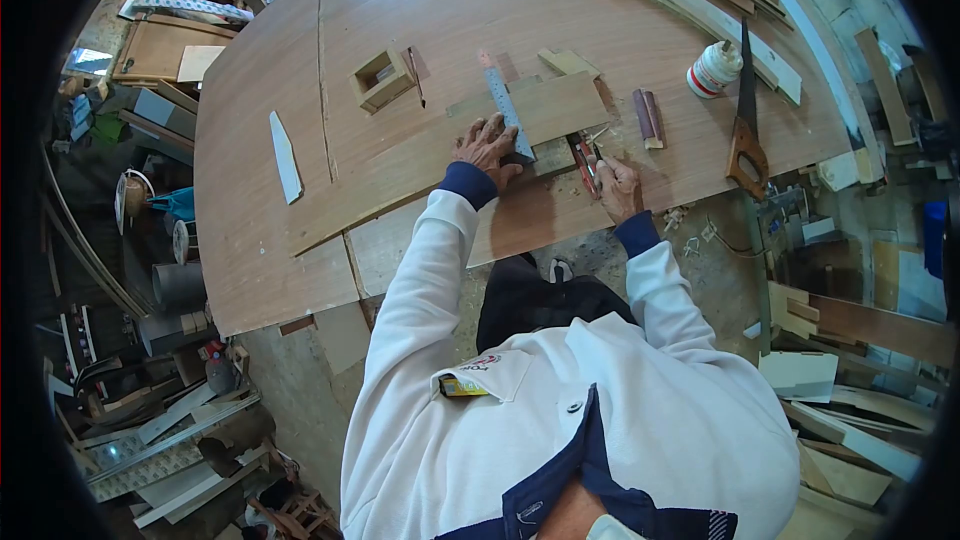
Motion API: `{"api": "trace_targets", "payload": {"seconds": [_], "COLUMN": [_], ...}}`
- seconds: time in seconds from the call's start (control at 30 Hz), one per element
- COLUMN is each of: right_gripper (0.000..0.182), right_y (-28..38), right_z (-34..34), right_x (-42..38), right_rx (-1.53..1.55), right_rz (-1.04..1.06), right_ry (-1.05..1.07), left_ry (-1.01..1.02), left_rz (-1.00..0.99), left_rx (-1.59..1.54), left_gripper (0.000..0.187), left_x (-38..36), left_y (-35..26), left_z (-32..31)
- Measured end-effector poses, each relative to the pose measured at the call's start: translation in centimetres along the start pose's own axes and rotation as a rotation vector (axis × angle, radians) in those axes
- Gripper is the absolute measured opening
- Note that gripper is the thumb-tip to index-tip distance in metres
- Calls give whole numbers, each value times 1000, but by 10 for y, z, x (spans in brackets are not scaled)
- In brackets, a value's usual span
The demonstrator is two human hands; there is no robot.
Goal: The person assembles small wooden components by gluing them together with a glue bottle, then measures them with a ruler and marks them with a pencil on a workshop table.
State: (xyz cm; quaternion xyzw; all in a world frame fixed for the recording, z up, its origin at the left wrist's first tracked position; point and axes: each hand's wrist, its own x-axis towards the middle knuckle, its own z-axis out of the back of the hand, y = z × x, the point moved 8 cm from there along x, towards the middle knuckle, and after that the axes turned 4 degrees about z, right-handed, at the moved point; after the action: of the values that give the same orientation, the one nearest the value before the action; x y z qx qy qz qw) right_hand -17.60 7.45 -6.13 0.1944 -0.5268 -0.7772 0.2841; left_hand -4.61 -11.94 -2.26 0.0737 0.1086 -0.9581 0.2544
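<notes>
My left hand (pixel 488 150) lies flat with fingers spread on a long thin board (pixel 400 190), its fingertips against a metal square (pixel 504 100) that lies across the board. Close to the table's near edge, my right hand (pixel 620 188) has its fingers curled at a small red-and-metal hand tool (pixel 586 166), whose exact kind I cannot make out. Beside that tool are light wood scraps (pixel 597 132). A short wood piece (pixel 568 62) pokes out beyond the board's far edge.
On the wooden table (pixel 255 140) are a small open wooden box (pixel 382 80), a dark pencil-like stick (pixel 416 77), a white pointed strip (pixel 285 158), and a reddish-brown block (pixel 648 120). To the right are a white bottle (pixel 714 70) and a handsaw (pixel 746 145). Planks (pixel 760 60) line the far-right edge.
</notes>
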Motion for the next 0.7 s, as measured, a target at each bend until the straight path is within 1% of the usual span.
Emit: {"api": "trace_targets", "payload": {"seconds": [0.07,0.17,0.2,0.27,0.3,0.37,0.4,0.47,0.5,0.57,0.6,0.63,0.7], "right_gripper": [28,27,27,27,27,28,28,31,31,35,37,37,37], "right_y": [9,-9,-3,13,16,32,38,49,49,56,57,53,51], "right_z": [2,-4,-4,-7,-12,-26,-31,-52,-59,-71,-74,-78,-78], "right_x": [-1,7,8,9,11,15,17,19,21,23,23,24,26], "right_rx": [22,1,2,-72,-72,-177,-176,-166,-163,-290,-351,-351,-326], "right_rz": [-2,50,50,-19,-19,130,131,123,123,244,168,169,198], "right_ry": [6,-6,-5,29,29,62,60,200,200,168,215,216,150], "left_ry": [-2,4,7,1,-6,-8,-11,-16,-19,-35,-52,-53,-69], "left_rz": [3,0,-4,-7,-11,-16,-21,-24,-26,-28,-29,-28,-23], "left_rx": [2,3,2,4,5,11,16,23,27,33,38,38,27], "left_gripper": [63,63,63,63,63,64,65,65,66,67,67,67,67], "left_x": [0,-1,-1,-1,-1,-1,0,1,1,0,0,0,0], "left_y": [0,-2,-2,-2,-1,0,0,2,2,3,3,4,5], "left_z": [1,4,4,5,5,3,3,0,-1,-3,-3,-4,-5]}}
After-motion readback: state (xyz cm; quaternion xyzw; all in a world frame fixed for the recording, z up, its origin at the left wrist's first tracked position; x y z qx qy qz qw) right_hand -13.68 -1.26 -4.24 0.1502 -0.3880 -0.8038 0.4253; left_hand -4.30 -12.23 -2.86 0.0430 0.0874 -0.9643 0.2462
